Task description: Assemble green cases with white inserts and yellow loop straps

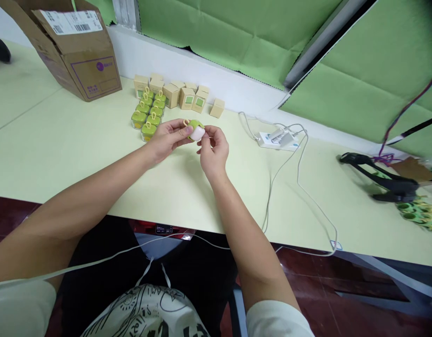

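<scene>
Both forearms stretched forward over the pale table [61, 145], wrists meeting just above its middle. Left hand [167, 139] turned palm inward, thumb and fingertips pinching a small green and white gadget [195, 130] with a tan loop at its top. Right hand [213, 150] curled close beside it, fingertips touching the white side of the same gadget, so gripped from both sides and lifted slightly off the tabletop. Sleeves pale, cut off at the lower edge.

Behind the hands, a double row of like green gadgets [148, 114] in clear cases, and beyond them a cluster of small tan boxes [183, 95] with green panels; one box standing apart to the right. Top left, an open cardboard carton [83, 56] bearing a white shipping label with barcodes and a purple printed frame and round logo; lettering too small to read. Right of centre, a white power strip [276, 140] with plugs and white cables trailing over the table edge. Far right, a black tool [384, 178] blurred, beside green rings [417, 215] partly cut off by the frame. Printed shirt at bottom, writing on it illegible. Small dark screen under the table edge, unreadable
</scene>
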Demonstrator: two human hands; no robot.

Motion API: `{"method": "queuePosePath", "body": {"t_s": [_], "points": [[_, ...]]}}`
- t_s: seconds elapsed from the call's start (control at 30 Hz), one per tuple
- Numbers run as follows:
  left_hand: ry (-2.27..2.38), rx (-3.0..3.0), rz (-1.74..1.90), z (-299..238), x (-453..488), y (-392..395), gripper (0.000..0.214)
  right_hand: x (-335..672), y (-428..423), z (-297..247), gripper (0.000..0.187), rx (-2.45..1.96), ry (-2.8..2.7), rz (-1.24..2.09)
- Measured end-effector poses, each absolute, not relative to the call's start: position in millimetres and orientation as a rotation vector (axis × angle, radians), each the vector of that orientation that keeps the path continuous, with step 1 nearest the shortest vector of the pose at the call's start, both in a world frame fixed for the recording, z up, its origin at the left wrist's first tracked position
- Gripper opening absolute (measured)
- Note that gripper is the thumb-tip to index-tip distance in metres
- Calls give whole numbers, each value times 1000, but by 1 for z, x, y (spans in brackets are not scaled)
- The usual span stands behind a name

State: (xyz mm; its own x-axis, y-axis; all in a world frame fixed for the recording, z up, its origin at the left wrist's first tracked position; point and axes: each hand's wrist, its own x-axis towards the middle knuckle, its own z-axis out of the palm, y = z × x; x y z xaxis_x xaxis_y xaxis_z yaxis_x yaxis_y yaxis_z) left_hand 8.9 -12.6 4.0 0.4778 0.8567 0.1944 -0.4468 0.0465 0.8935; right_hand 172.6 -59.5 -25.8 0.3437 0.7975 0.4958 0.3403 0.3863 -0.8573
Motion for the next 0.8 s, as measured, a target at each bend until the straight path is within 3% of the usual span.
{"method": "queuePosePath", "body": {"t_s": [0.1,0.23,0.4,0.8], "points": [[497,1074,1068,3,9,-8,42,170,-59,-26,38,-1142,-1290,516],[491,1063,1053,2,8,-6,41,167,-59,-27,61,-1147,-1325,532],[476,1081,1031,1,7,-6,41,170,-57,-28,73,-1166,-1344,543],[432,1066,879,-1,10,-7,48,171,-64,-23,58,-1206,-1567,202]]}}
